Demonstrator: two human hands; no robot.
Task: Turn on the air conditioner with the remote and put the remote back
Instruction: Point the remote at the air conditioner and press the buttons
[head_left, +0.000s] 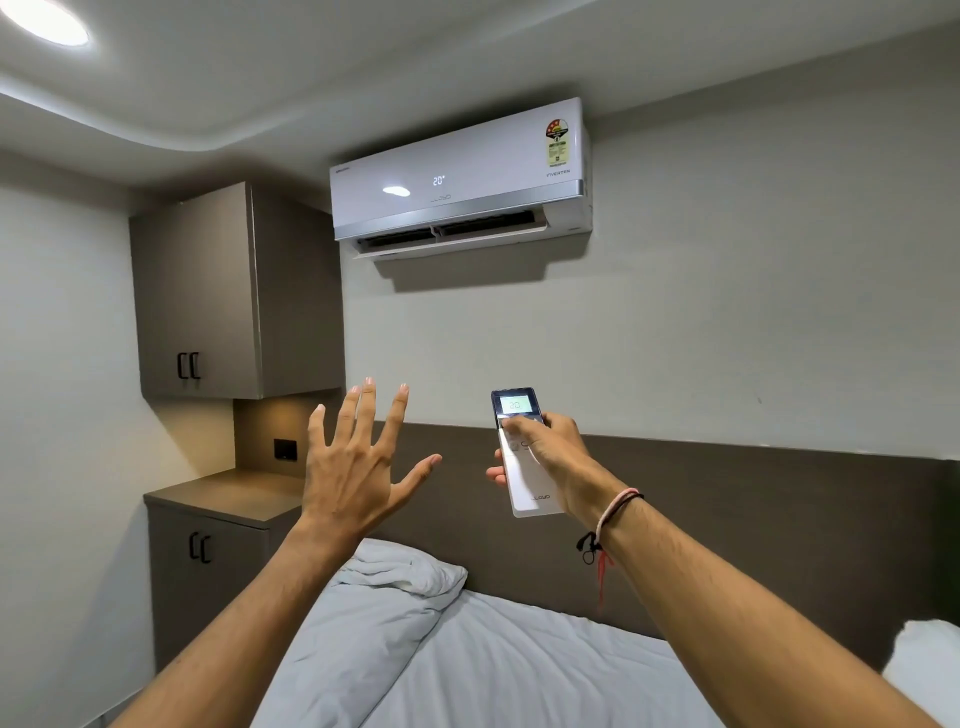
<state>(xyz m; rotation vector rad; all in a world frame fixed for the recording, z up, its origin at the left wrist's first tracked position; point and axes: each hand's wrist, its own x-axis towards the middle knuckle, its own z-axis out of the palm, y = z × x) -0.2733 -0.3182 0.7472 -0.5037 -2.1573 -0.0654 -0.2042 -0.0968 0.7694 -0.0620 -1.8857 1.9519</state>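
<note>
A white air conditioner (460, 176) hangs high on the wall ahead. Its front panel shows 20 and its lower flap stands open. My right hand (545, 449) grips a slim white remote (524, 488) pointed up at the unit, thumb resting on the buttons below the lit screen, which reads 20. My left hand (358, 462) is raised to the left of the remote, fingers spread wide, holding nothing.
A bed with a white sheet (519, 665) and white pillow (400, 569) lies below my arms, against a dark headboard (753, 530). At left, a brown wall cabinet (208, 291) hangs above a low cabinet with a countertop (228, 493). A second pillow (930, 670) shows at right.
</note>
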